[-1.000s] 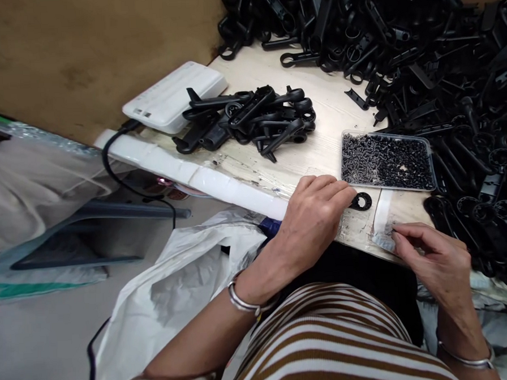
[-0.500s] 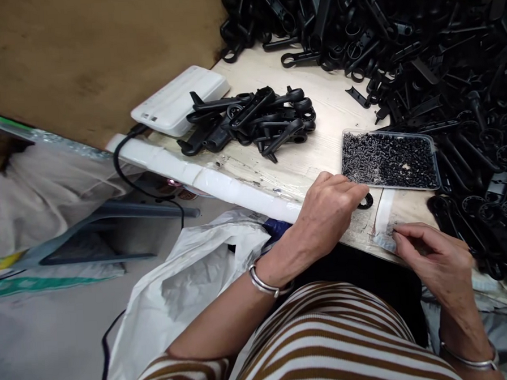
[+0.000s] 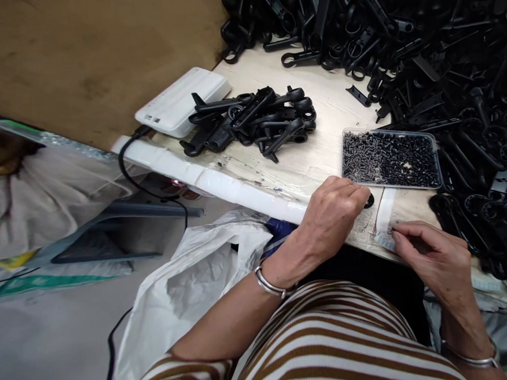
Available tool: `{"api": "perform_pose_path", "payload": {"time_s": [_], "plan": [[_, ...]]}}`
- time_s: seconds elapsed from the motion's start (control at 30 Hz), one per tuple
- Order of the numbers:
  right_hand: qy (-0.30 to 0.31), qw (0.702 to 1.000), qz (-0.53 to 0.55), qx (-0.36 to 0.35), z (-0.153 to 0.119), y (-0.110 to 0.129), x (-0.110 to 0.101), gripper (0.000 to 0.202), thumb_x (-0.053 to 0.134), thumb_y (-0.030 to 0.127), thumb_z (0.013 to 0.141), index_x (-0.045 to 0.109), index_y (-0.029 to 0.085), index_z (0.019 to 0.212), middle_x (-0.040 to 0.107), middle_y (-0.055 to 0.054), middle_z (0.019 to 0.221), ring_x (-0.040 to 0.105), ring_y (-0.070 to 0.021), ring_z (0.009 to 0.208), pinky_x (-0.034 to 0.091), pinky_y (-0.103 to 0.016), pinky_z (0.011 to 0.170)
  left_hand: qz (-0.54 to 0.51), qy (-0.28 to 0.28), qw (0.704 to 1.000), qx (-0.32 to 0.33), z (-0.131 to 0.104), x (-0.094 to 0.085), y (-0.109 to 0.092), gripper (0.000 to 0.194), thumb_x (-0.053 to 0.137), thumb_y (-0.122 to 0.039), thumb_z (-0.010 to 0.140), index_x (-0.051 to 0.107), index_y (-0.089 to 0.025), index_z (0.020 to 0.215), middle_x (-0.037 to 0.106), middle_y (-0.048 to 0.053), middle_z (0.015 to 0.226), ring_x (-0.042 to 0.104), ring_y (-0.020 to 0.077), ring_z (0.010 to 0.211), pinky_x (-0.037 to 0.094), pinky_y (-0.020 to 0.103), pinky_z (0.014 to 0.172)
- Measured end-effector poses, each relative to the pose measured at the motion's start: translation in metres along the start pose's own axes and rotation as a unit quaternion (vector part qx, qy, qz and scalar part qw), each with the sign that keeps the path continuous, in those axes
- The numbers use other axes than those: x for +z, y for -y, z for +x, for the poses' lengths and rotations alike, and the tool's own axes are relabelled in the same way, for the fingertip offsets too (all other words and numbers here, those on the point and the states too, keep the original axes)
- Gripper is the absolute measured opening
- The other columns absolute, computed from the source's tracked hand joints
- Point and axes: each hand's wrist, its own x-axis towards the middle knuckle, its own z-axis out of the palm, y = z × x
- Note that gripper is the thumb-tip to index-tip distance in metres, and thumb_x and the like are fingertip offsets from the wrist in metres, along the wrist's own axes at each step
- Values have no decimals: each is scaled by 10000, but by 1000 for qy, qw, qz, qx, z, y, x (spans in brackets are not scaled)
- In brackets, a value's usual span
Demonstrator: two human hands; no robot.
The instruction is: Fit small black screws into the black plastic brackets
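My left hand (image 3: 337,214) is closed at the table's front edge, its fingers wrapped round a black plastic part whose ring-shaped end (image 3: 368,200) sticks out past the fingertips; the rest of that part is hidden by the hand. To the right, my right hand (image 3: 431,254) pinches thumb and forefinger together over the edge. Something tiny and dark shows at the fingertips, too small to name. Just beyond both hands lies a clear shallow tray (image 3: 410,187) of small metal pieces on its left and small black pieces on its right.
A small heap of black plastic handles (image 3: 250,119) lies left of centre, against a white box (image 3: 183,100) with a black cable (image 3: 127,168). A large pile of similar black parts (image 3: 382,41) covers the back and right. White padding (image 3: 210,181) lines the table edge above a white sack (image 3: 190,273).
The ring end in my left hand has turned and shows less of its opening. My right hand stays almost where it was, and the view has shifted slightly.
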Motion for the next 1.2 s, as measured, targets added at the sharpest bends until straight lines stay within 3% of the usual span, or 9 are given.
{"api": "perform_pose_path", "payload": {"time_s": [0.93, 1.2], "plan": [[-6, 1000, 17, 16, -2, 0, 2, 81, 633, 155, 852, 691, 195, 812, 743, -15, 774, 695, -133, 652, 564, -210, 591, 32, -45, 998, 13, -1, 4, -5, 255, 417, -37, 937, 640, -133, 860, 713, 31, 792, 627, 184, 751, 439, 302, 713], [-28, 999, -7, 34, -5, -2, -4, 91, 635, 179, 852, 692, 196, 784, 741, -14, 741, 684, -139, 601, 585, -237, 607, -13, -30, 999, -32, -16, -15, -4, 158, 490, -126, 964, 601, -149, 1074, 745, 37, 997, 687, 160, 897, 429, 305, 777]]}}
